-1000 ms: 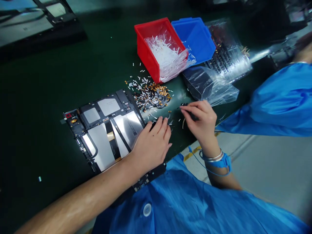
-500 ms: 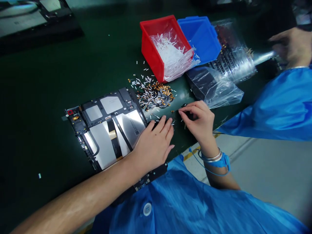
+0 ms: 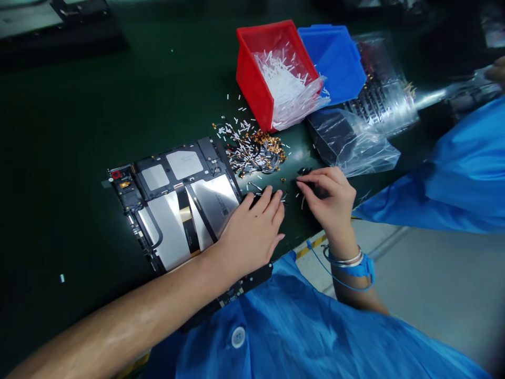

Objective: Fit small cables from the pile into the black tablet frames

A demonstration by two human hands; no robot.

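Note:
My left hand (image 3: pixel 252 229) lies on the belt with its fingers spread and curled over a small dark part (image 3: pixel 258 200), right beside the edge of a tablet's open back panel (image 3: pixel 185 210). The panel shows metal plates and a black frame. My right hand (image 3: pixel 327 202) pinches a small dark piece (image 3: pixel 310 185) between its fingertips, close to a loose heap of tiny gold-and-white parts and dark cables (image 3: pixel 254 152). Part of what it holds is hidden by the fingers.
A red bin (image 3: pixel 252 68) holds a plastic bag of white slivers, next to a blue bin (image 3: pixel 335 58). Behind them lie a clear bag (image 3: pixel 351 142) and a plastic-wrapped stack of parts (image 3: pixel 382 89). A co-worker's hand (image 3: pixel 497 71) shows at the right edge, above a blue sleeve (image 3: pixel 469 179).
The whole scene has shifted slightly up and right in view. My hands stay nearly in place on the belt. The co-worker's hand has withdrawn toward the right edge.

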